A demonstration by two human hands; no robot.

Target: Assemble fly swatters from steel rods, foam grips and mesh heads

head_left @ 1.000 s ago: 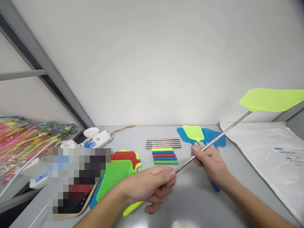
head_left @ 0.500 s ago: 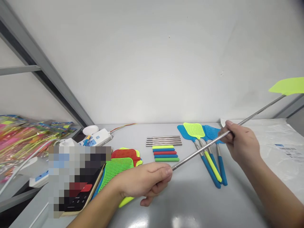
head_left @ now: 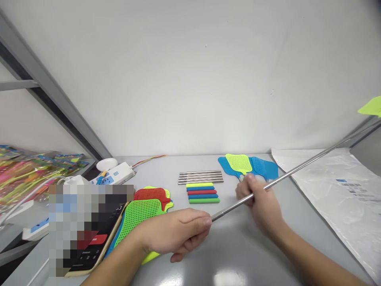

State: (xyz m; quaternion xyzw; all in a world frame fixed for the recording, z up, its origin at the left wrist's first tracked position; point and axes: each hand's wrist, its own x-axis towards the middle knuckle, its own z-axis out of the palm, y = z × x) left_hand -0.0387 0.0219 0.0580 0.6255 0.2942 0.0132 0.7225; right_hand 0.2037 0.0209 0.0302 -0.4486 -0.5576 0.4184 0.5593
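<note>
Between your hands: long extended steel telescopic rod (head_left: 297, 169) of the yellow-green fly swatter.
Left hand (head_left: 175, 234): your fingers closed round its handle end.
Right hand (head_left: 258, 202): your fingers pinch the rod further up.
Beyond fingertips: coloured foam grips (head_left: 203, 192).

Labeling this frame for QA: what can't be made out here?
Head view only:
- Yellow-green swatter head: cut off by the right edge.
- Grip under the left hand: fist covers all but a yellow-green tip.
- Finished swatters: handles hidden behind the right hand.
- Pixelated block: blurred out, covers most of a dark flat device.
- White bag label: print too small.
</note>
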